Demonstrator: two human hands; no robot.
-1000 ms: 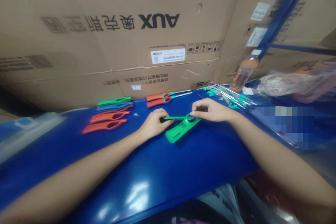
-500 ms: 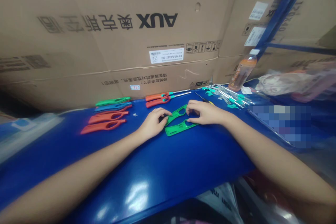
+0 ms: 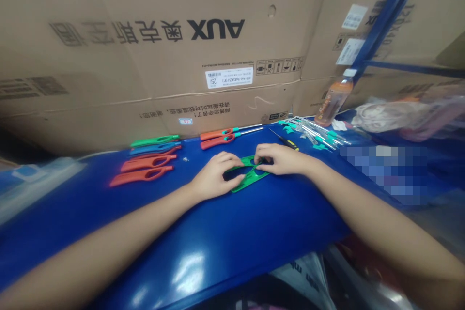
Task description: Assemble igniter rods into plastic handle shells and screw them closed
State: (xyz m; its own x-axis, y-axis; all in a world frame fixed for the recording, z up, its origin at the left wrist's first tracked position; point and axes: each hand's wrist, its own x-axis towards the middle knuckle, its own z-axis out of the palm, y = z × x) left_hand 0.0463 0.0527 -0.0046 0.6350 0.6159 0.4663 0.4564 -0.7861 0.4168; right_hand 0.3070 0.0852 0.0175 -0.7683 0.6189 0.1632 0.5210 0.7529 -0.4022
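Two green plastic shell halves (image 3: 247, 180) lie side by side on the blue table in front of me, close together. My left hand (image 3: 219, 175) is at their left ends, thumb and fingers spread around them, the thumb on the nearer half and fingertips on the farther one. Curled over the right ends is my right hand (image 3: 278, 159), its fingers and thumb pinching the green pieces near their oval holes. The fingers hide part of both halves.
Red shells (image 3: 141, 175), a blue shell (image 3: 154, 148) and a green one (image 3: 154, 141) lie left. Behind are two orange-red lighters (image 3: 218, 141). A screwdriver (image 3: 288, 143), metal rods (image 3: 316, 131) and a bottle (image 3: 334, 99) stand or lie right, before cardboard boxes (image 3: 145, 72).
My left hand has opened wider, its thumb now down on the nearer green half. The two halves have come closer together. My right hand has shifted slightly left.
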